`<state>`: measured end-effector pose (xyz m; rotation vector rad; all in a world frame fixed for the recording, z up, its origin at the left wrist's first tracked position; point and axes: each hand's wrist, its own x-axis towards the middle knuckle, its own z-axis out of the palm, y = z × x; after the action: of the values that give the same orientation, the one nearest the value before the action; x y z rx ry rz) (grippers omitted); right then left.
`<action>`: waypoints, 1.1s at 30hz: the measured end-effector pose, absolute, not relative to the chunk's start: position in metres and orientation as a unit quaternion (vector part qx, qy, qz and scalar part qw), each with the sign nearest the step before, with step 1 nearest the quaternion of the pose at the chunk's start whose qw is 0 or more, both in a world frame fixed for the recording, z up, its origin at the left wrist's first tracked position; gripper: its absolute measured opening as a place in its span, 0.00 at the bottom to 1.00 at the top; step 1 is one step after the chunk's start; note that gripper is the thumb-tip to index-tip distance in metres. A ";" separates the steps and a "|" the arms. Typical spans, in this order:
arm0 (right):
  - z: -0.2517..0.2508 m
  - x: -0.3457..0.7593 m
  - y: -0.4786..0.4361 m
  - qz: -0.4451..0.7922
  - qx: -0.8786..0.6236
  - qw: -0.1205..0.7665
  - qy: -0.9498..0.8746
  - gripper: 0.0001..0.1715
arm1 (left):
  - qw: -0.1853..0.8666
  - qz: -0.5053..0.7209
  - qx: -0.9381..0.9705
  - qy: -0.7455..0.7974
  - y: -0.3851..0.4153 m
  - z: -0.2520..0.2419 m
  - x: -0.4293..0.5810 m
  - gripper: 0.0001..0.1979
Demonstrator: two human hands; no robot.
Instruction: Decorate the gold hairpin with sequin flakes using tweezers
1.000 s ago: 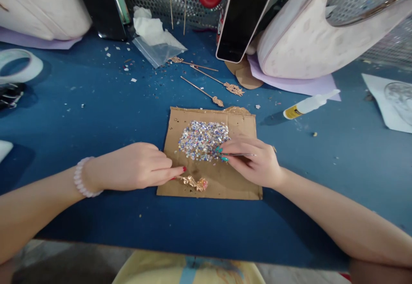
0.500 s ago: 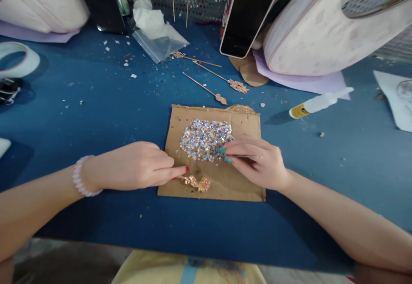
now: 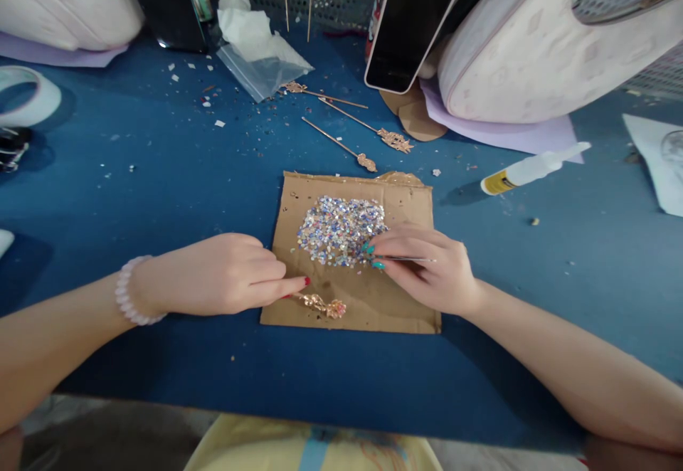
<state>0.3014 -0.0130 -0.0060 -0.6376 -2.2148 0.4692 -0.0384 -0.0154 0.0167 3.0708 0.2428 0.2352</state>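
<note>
A brown cardboard piece (image 3: pixel 395 300) lies on the blue table, bearing a heap of small glittering stones (image 3: pixel 341 229). My left hand (image 3: pixel 235 275), with a beaded bracelet at the wrist, pinches the stem end of a gold floral hairpin (image 3: pixel 323 305) over the cardboard's lower left. Pink stones show on the flower at the hairpin's right end. At the right edge of the heap, my right hand (image 3: pixel 427 268) is closed on thin metal tweezers (image 3: pixel 408 259). Its fingers hide the tips of the tweezers.
Three gold hairpins (image 3: pixel 395 140) lie behind the cardboard, near a clear plastic bag (image 3: pixel 261 76). A glue bottle (image 3: pixel 526 171) lies to the right. A phone (image 3: pixel 408 23) leans at the back beside a white bag (image 3: pixel 512 51). A tape roll (image 3: pixel 45 104) is at far left.
The hairpin head has tilted or turned slightly in my left hand. My right hand stays in nearly the same place at the heap, still holding the tweezers. The view has shifted slightly.
</note>
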 end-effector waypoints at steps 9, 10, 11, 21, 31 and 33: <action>-0.005 0.302 -0.014 0.202 -0.253 0.381 -0.866 0.13 | 0.021 0.084 0.992 0.089 -0.016 0.018 -0.037 0.21; -0.005 0.302 -0.013 0.202 -0.251 0.382 -0.866 0.13 | 0.021 0.084 0.992 0.091 -0.016 0.018 -0.037 0.21; -0.005 0.302 -0.013 0.201 -0.249 0.384 -0.866 0.13 | 0.022 0.083 0.992 0.094 -0.016 0.018 -0.037 0.21; -0.004 0.302 -0.013 0.197 -0.249 0.384 -0.867 0.12 | 0.025 0.084 0.993 0.082 -0.016 0.020 -0.037 0.21; -0.004 0.303 -0.013 0.202 -0.247 0.383 -0.867 0.12 | 0.018 0.093 0.993 0.072 -0.013 0.019 -0.038 0.18; -0.004 0.303 -0.013 0.201 -0.247 0.380 -0.869 0.12 | 0.018 0.097 0.993 0.071 -0.012 0.019 -0.037 0.19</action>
<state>0.3032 -0.0128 -0.0037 -0.6308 -2.2184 0.5134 -0.0373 -0.0123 0.0188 3.0841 0.2193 0.3003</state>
